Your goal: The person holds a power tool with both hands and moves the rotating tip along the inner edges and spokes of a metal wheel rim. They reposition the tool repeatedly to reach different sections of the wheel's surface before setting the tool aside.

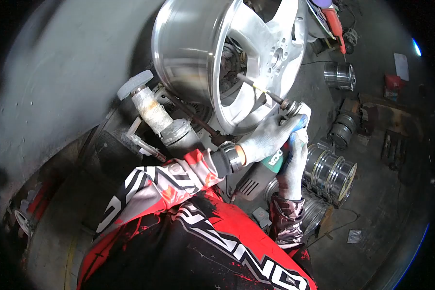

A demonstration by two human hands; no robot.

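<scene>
A green and grey DCA electric die grinder (pixel 263 176) lies across my front, with its thin shaft (pixel 258 88) pointing up and left. The shaft's tip overlaps the spokes of a big silver alloy wheel (pixel 261 53). My left hand (pixel 268 139), in a white glove with blue on it and a dark watch at the wrist, is closed around the front end of the grinder. Just to the right, my right hand (pixel 294 166) wraps the same tool near its neck; its glove looks soiled near the wrist. The grinder's rear body slants down between my forearms.
Left of the wheel stands a motor (pixel 176 133) with a round grey disc (pixel 135 85) on its shaft. More metal rims (pixel 328 174) are stacked at the right on the floor. A red power tool (pixel 334 26) rests at the upper right. Cables trail over the floor.
</scene>
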